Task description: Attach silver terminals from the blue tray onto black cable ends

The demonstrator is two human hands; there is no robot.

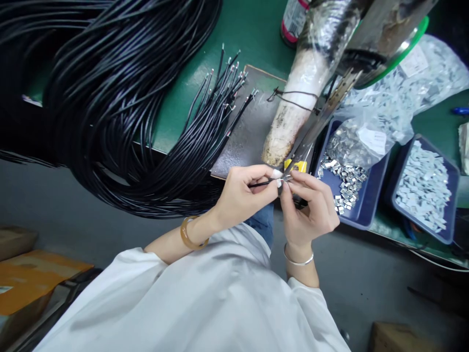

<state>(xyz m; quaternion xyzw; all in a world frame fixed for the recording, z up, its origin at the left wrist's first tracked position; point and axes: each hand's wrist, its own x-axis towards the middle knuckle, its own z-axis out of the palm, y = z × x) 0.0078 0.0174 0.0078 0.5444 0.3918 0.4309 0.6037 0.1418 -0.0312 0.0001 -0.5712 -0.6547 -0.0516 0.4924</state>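
Observation:
A thin black cable (259, 184) runs between the thumb and forefinger of my left hand (242, 195), which is closed on it close to its tip. My right hand (311, 208) pinches at that same end, its thumb and fingertips almost meeting those of the left. Pale wire ends show between the two hands, but the fingertips hide most of them. Just beyond my fingers, the lower end of a long metal bar (317, 124) comes down beside a white wrapped tube (293, 107) tied with dark wire.
A large bundle of black cables (120, 98) spreads over the green table (252, 29) at left, stripped ends on a dark plate (242, 151). On the right, one blue tray (361, 217) holds shiny metal clips, another (454, 195) pale small pieces. Plastic bags (428, 73) lie behind.

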